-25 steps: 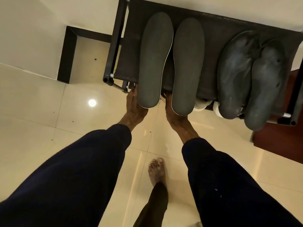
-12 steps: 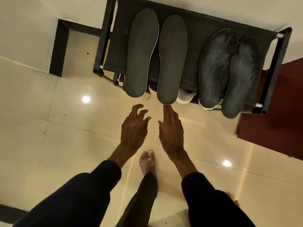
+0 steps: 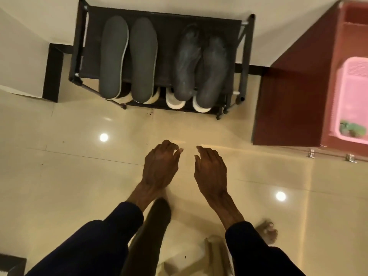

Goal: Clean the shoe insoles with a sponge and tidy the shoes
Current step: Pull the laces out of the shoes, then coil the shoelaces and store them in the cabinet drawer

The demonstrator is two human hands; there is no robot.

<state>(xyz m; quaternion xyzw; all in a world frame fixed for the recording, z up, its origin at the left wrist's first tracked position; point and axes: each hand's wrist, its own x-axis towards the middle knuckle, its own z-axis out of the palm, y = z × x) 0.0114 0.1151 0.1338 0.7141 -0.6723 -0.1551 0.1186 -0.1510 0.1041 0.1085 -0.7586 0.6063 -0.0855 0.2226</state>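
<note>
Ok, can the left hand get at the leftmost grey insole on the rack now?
Probably yes: the left hand is empty, only bare floor lies between it and the leftmost grey insole, whose end overhangs the shoe rack's front.

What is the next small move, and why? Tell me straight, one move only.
Probably reach the right hand toward the green lump in the pink tub, which may be the sponge. Both hands are empty over the floor, the left hand included, and the two right insoles on the rack look streaked; whether dirt or wet I cannot tell.
</note>
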